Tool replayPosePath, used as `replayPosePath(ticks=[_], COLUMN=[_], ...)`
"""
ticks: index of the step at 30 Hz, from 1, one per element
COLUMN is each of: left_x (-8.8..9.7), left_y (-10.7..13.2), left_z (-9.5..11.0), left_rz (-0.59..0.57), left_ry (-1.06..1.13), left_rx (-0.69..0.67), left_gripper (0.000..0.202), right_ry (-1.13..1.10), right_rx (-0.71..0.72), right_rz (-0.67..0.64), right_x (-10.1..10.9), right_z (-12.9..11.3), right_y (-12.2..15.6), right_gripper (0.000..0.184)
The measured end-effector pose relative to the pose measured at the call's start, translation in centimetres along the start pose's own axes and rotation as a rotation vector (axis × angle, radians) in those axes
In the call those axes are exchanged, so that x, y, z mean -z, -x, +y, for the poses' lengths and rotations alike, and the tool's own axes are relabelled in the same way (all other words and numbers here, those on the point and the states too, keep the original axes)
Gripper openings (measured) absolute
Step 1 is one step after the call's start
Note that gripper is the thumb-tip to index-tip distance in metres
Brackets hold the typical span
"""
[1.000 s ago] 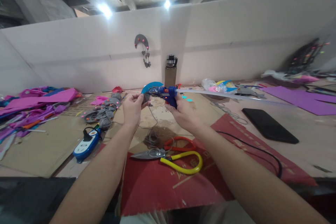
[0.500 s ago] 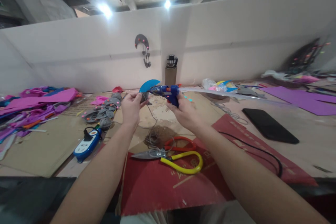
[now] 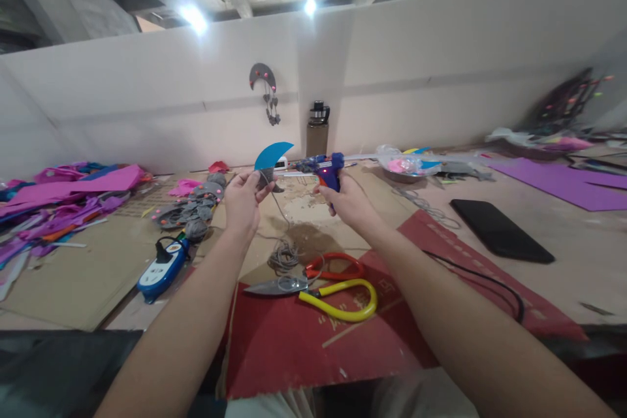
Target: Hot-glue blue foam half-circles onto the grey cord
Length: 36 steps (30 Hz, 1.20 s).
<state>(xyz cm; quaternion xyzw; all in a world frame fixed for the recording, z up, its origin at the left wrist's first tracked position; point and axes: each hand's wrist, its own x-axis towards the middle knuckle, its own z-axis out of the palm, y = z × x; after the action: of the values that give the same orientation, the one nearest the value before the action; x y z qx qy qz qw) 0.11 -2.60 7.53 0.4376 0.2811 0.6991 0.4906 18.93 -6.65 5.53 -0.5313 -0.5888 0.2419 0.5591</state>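
Observation:
My left hand (image 3: 245,201) pinches a blue crescent (image 3: 274,154) whose lower part is wrapped in grey yarn. A strand runs down from it to a loose coil of grey yarn (image 3: 284,257) on the table. My right hand (image 3: 350,199) grips a blue glue gun (image 3: 328,173) by its handle, its nozzle pointing left toward the crescent with a gap between them. A small light glows on the gun's side. Below the hands lie scissors (image 3: 337,300) with one red and one yellow handle, resting partly on red cardboard (image 3: 313,359).
A power strip (image 3: 164,271), grey yarn pieces and pink and purple scraps (image 3: 73,192) lie at left. A bottle (image 3: 318,130) stands by the wall, where a grey crescent ornament (image 3: 263,76) hangs. At right are a phone (image 3: 500,230), purple sheets (image 3: 558,181) and a filled bowl (image 3: 404,176).
My right hand has drawn the glue gun to the right, away from the crescent. The crescent has shifted slightly left, still in my left hand.

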Motion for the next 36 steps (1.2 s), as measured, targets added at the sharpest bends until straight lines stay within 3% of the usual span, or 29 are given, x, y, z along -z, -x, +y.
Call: replayPosePath(ticks=[2,5,7,9,12,14,19,22,30,36], left_x=[-0.2,-0.7,-0.9,-1.1,-1.2,-1.3,-1.5,-1.6,-2.3,-2.5], left_y=[0.2,0.9,1.3,1.7,2.1,2.4,2.8,2.8,2.8,3.0], left_z=[-0.2,-0.6,-0.8,-0.8,-0.8,-0.6,-0.3,-0.3,-0.5,-0.2], left_rz=[-0.013,-0.042,-0.058,-0.07,-0.09,-0.094,-0.087,-0.087,-0.084,-0.123], left_ry=[-0.031,-0.123,-0.184,-0.247,-0.369,-0.441,-0.538,-0.484,-0.147,-0.089], left_rx=[-0.041,-0.113,-0.149,-0.18,-0.242,-0.293,-0.359,-0.308,0.013,0.139], left_gripper=[0.018,0.021,0.022,0.021,0.019,0.016,0.011,0.013,0.017,0.017], right_ry=[-0.054,0.045,0.234,0.406,0.469,0.308,-0.488,-0.653,-0.399,-0.347], right_rx=[-0.183,-0.305,-0.255,-0.118,-0.013,-0.019,-0.079,-0.133,-0.016,0.006], right_rz=[-0.07,-0.098,-0.043,0.08,0.193,0.099,-0.159,-0.231,0.033,0.086], right_x=[0.1,0.6,1.2,1.6,1.2,-0.2,-4.4,-5.0,-3.1,-2.9], right_z=[1.2,3.4,4.6,4.9,3.5,1.6,-2.1,-2.5,-2.1,-2.2], right_y=[-0.6,-1.5,-1.9,-1.9,-1.1,-0.3,1.8,2.2,1.3,1.2], right_gripper=[0.016,0.013,0.019,0.024,0.025,0.022,0.034,0.03,0.014,0.015])
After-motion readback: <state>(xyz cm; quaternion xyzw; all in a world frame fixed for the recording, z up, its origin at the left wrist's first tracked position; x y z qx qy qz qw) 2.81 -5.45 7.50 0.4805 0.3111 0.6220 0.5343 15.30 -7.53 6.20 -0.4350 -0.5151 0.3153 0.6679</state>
